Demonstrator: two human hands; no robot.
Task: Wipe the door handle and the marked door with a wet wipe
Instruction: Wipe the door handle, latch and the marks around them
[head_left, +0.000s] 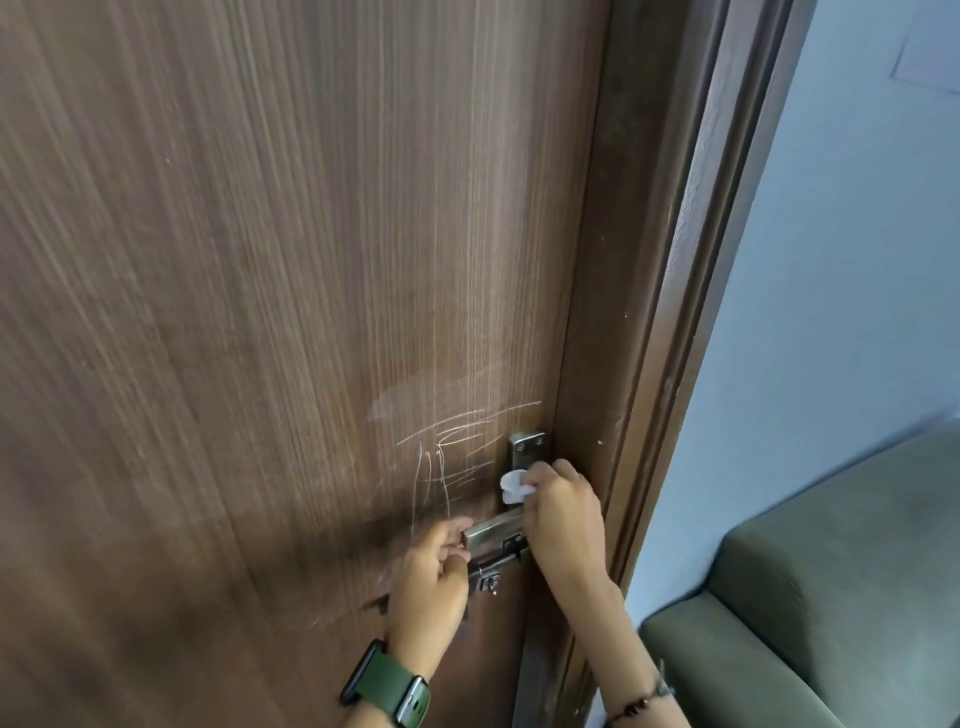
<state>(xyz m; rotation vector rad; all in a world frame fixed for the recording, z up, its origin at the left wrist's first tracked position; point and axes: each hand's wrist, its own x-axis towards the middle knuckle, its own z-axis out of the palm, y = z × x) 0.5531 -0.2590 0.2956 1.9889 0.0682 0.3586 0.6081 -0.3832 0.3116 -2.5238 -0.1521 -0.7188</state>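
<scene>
A brown wooden door (260, 312) fills most of the view. White chalk-like scribbles (447, 462) mark it just left of the metal handle plate (525, 447). My right hand (558, 512) presses a crumpled white wet wipe (514, 486) against the plate, above the lever. The metal lever handle (493, 530) points left, and my left hand (436, 571) grips its free end. A green watch sits on my left wrist. A smeared damp patch (415, 400) shows above the scribbles.
A sliding latch (491, 569) sits under the lever. The dark door frame (649, 312) runs along the right of the door. Beyond it are a pale blue wall (841, 260) and a grey-green sofa (831, 597) at the lower right.
</scene>
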